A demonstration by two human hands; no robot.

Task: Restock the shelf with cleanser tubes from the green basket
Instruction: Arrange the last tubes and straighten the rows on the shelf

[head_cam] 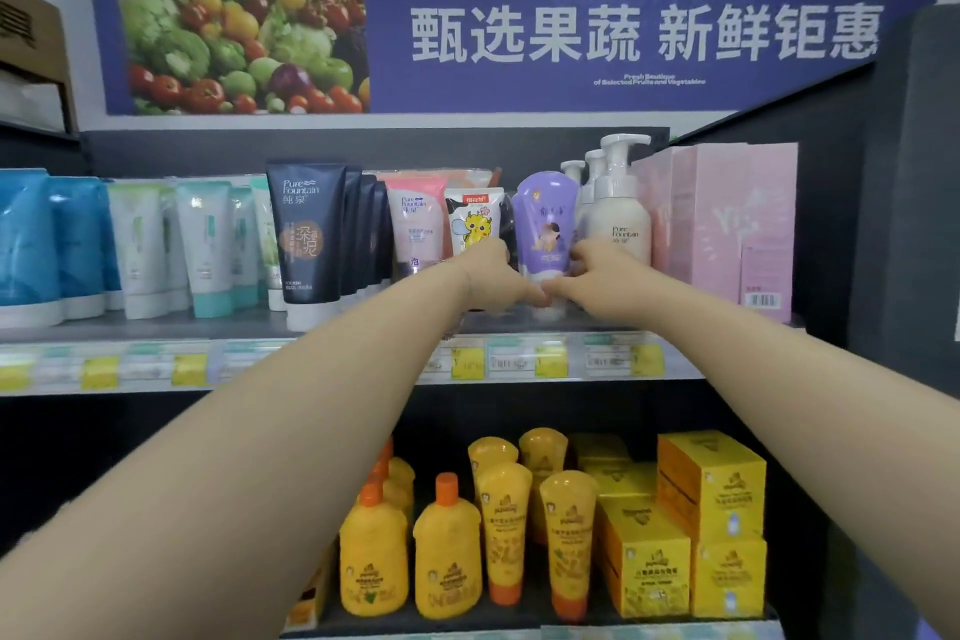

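Observation:
A purple cleanser tube stands cap-down on the upper shelf, between a white tube with a yellow cartoon and cream pump bottles. My left hand and my right hand both reach to the shelf and hold the purple tube at its lower end, fingers curled round it from either side. The tube's cap is hidden behind my hands. The green basket is not in view.
Dark tubes, a pink tube, and white-and-teal tubes line the shelf to the left. Pink boxes stand at the right. Yellow bottles, tubes and boxes fill the lower shelf.

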